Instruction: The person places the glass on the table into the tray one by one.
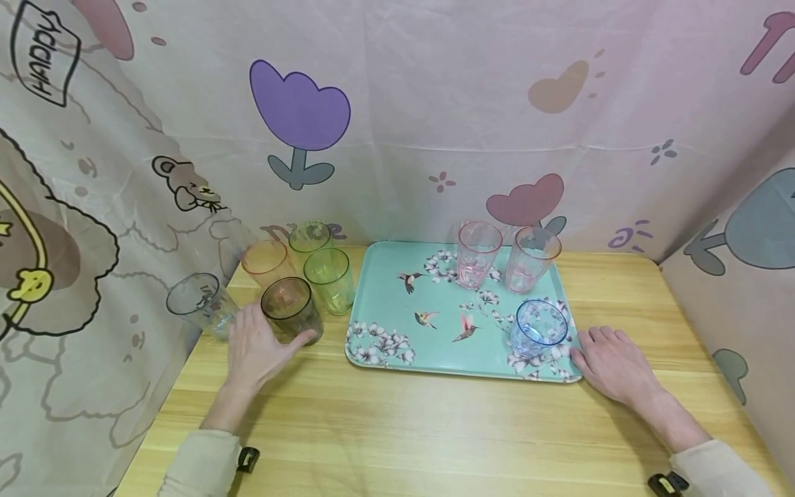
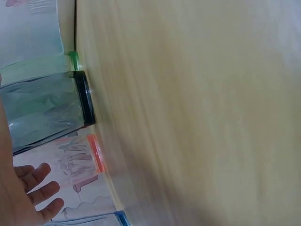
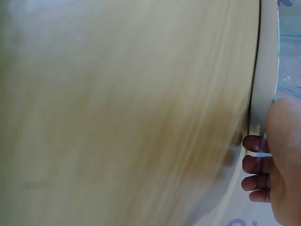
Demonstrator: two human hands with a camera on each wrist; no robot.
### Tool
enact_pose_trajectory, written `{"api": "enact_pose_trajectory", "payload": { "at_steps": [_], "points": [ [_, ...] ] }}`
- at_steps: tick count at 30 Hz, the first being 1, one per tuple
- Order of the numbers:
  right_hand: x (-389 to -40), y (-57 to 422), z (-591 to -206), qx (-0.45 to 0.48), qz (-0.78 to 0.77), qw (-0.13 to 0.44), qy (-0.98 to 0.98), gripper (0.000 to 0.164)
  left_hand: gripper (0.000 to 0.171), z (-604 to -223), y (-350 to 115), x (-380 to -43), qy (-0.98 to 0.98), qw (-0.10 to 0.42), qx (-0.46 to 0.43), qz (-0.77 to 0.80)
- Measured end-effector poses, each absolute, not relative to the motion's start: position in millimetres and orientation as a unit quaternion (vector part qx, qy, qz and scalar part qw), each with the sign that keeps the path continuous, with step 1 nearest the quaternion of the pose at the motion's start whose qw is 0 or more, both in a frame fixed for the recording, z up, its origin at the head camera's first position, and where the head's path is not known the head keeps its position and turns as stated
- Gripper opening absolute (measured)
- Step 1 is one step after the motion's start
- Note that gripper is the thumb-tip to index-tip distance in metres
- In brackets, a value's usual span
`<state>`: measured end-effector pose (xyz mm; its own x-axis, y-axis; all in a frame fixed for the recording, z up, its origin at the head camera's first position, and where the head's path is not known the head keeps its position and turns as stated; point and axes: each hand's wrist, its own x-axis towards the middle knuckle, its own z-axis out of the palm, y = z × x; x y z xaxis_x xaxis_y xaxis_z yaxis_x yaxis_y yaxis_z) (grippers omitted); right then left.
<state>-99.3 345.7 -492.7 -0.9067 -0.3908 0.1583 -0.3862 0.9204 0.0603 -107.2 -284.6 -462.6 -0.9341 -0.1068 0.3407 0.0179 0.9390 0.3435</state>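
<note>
In the head view, we see the left hand (image 1: 257, 345) spread beside the smoky tumbler (image 1: 292, 319), 1 of 5 tumblers left of the floral tray (image 1: 391, 304), which bears 3. In the left wrist view, we count 4 parted fingers (image 2: 44, 193); in the right wrist view, the right hand (image 3: 283, 165) is loosely bent.

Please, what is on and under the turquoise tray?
Two pink glasses and one blue glass stand on the tray. Underneath, nothing can be seen: the tray covers the table there.
</note>
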Motion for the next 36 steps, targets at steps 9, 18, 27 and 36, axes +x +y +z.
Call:
{"api": "enact_pose_trajectory", "payload": {
  "at_steps": [9, 18, 27, 36],
  "points": [
    [-99.3, 345.6, -492.8, 0.204, -0.013, 0.09, -0.975, 0.026, 0.12, -460.9, -288.4, -112.2, -0.976, 0.155, 0.027, -0.15],
    [-99.6, 345.5, -493.0, 0.203, -0.014, 0.087, -0.975, 0.025, 0.118, -460.4, -288.4, -115.1, -0.974, 0.144, 0.031, -0.17],
    [-99.0, 345.7, -493.5, 0.203, -0.015, 0.086, -0.975, 0.025, 0.104, -462.1, -290.6, -117.9, -0.973, 0.149, 0.005, -0.175],
    [-99.7, 346.0, -493.3, 0.204, -0.017, 0.087, -0.975, 0.024, 0.1, -459.7, -294.4, -117.3, -0.974, 0.137, -0.025, -0.177]
  ]
}}
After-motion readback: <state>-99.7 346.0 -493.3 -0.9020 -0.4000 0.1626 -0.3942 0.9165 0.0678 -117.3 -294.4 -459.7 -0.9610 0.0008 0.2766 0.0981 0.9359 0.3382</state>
